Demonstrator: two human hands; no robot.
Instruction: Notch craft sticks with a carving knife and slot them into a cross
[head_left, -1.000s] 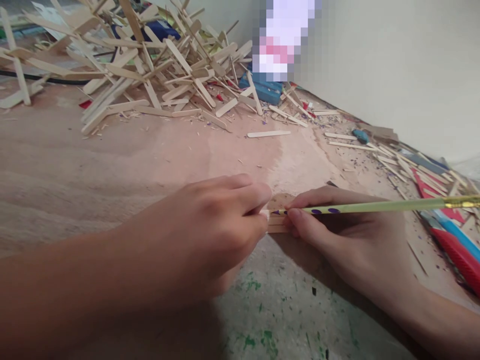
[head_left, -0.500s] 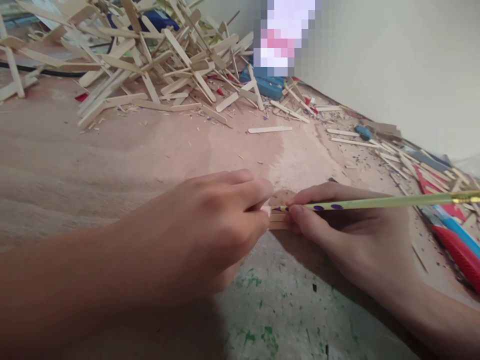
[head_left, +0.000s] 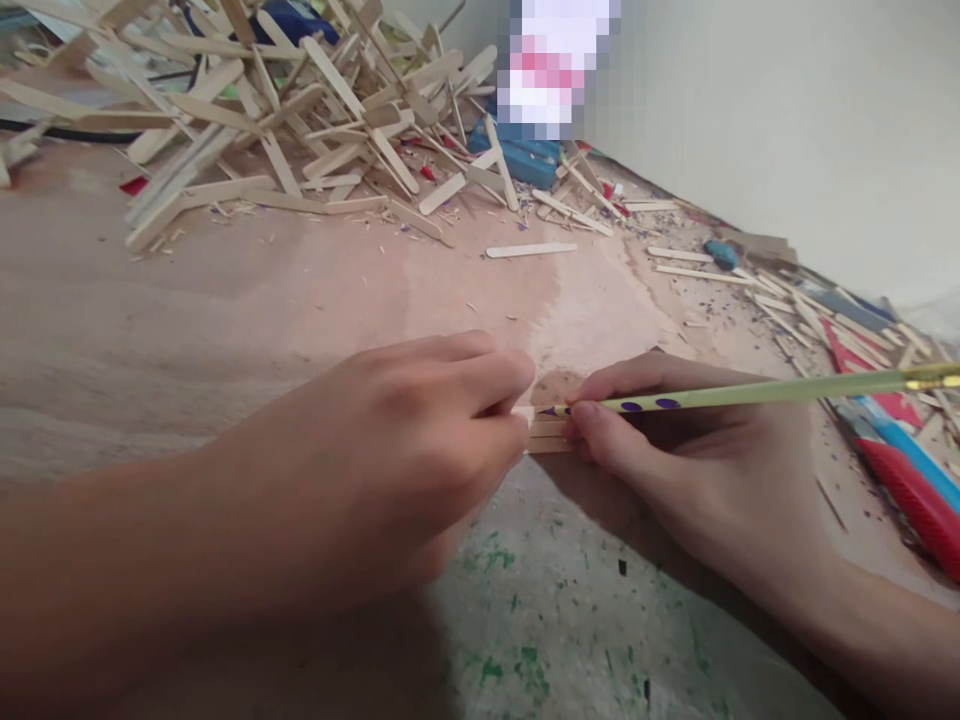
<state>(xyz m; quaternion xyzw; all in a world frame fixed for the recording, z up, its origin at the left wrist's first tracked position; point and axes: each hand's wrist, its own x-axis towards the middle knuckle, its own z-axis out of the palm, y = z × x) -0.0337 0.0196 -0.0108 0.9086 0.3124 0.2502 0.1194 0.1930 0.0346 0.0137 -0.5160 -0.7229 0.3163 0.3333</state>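
Note:
Pinched in my right hand (head_left: 697, 450) is a pale green pencil (head_left: 780, 393) with purple spots and a gold ferrule; its point rests on the wood pieces and aims left. A few light craft sticks (head_left: 550, 438) lie side by side between my two hands, only a short length showing. My left hand (head_left: 427, 450) is closed over their left end, the thumb and bent forefinger gripping there. A small pale piece shows at those fingertips, and what else they cover is hidden. My right fingertips also touch the sticks' right end.
A heap of craft sticks (head_left: 307, 120) fills the back left. One loose stick (head_left: 531, 250) lies on the wooden table (head_left: 337, 290). A blue block (head_left: 517, 158) is near the wall. At the right are a red-handled tool (head_left: 911, 510) and scattered thin sticks. Green stains mark the front surface (head_left: 540, 600).
The whole view has shifted slightly, with things sitting a little further left and up. Both hands keep their grips, and the pencil point stays by the left fingertips.

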